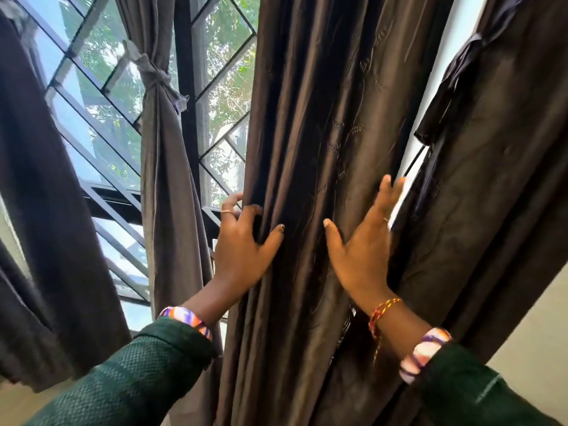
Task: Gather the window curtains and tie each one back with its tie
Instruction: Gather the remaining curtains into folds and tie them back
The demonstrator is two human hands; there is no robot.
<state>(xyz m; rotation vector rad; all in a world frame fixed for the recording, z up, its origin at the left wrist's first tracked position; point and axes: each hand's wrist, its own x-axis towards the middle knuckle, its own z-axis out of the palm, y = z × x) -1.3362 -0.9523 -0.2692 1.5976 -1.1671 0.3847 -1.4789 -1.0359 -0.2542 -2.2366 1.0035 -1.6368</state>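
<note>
Beside hung curtain [307,133], tied curtain [159,124].

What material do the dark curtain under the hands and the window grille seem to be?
Dark curtain: probably a satin-like woven fabric with a slight sheen; its folds catch the light and faint stitched motifs show. Window grille: likely painted metal; thin, straight, dark bars crossing in diamonds.

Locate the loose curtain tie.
Head view, upper right: the loose curtain tie hangs on the far-right curtain, above the right hand.
</note>
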